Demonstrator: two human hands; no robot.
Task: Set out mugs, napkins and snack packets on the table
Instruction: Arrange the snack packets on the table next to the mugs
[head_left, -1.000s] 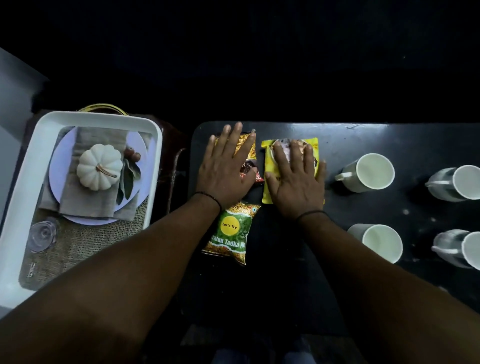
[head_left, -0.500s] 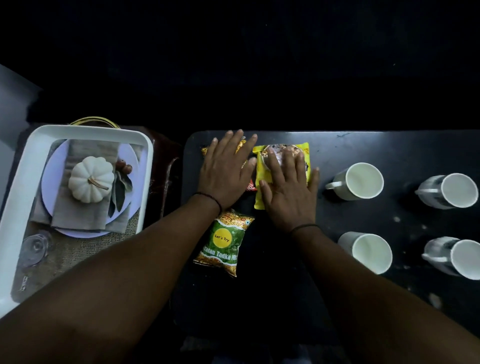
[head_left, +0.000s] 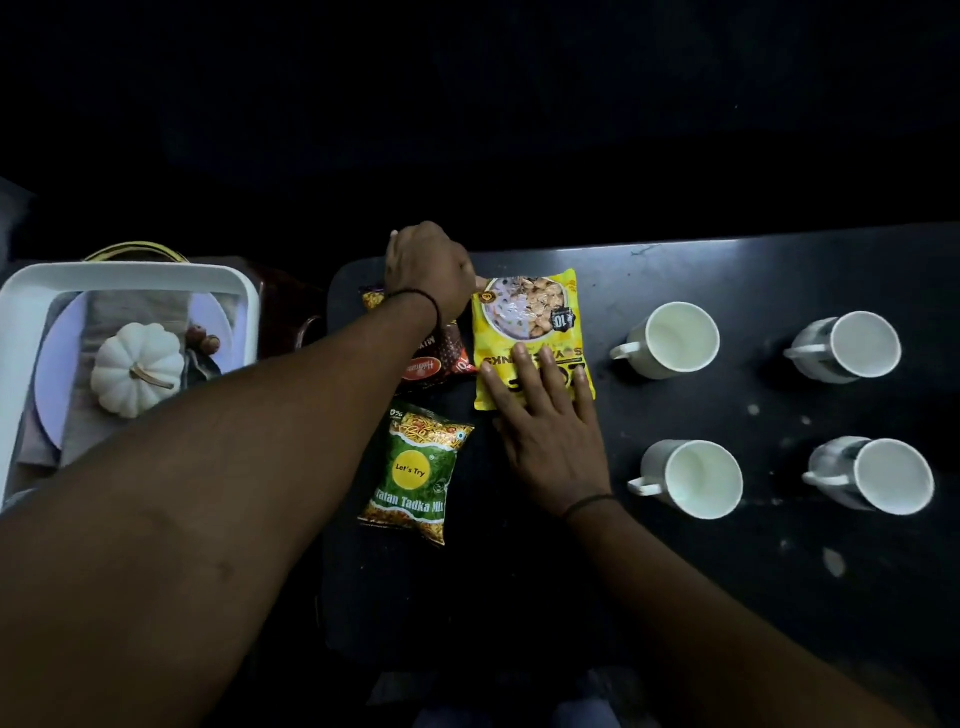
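Three snack packets lie at the left end of the black table (head_left: 779, 275): a yellow one (head_left: 530, 322), a dark red one (head_left: 439, 364) left of it, and a green one (head_left: 415, 473) nearer me. My left hand (head_left: 426, 270) is at the red packet's far end, with its fingers curled down over that end and out of sight. My right hand (head_left: 545, 421) lies flat, fingers apart, on the yellow packet's near end. Several white mugs stand to the right, the closest (head_left: 675, 340) beside the yellow packet. A grey napkin (head_left: 135, 312) lies in the tray.
A white tray (head_left: 130, 270) stands left of the table, holding a pale plate (head_left: 52, 364), the napkin and a white pumpkin ornament (head_left: 137, 366). Everything beyond the table's far edge is dark. Small pale specks dot the table near the mugs.
My left hand has gone from lying flat on the red packet to its far end, fingers curled. My right hand has slid back toward me, uncovering the yellow packet's picture.
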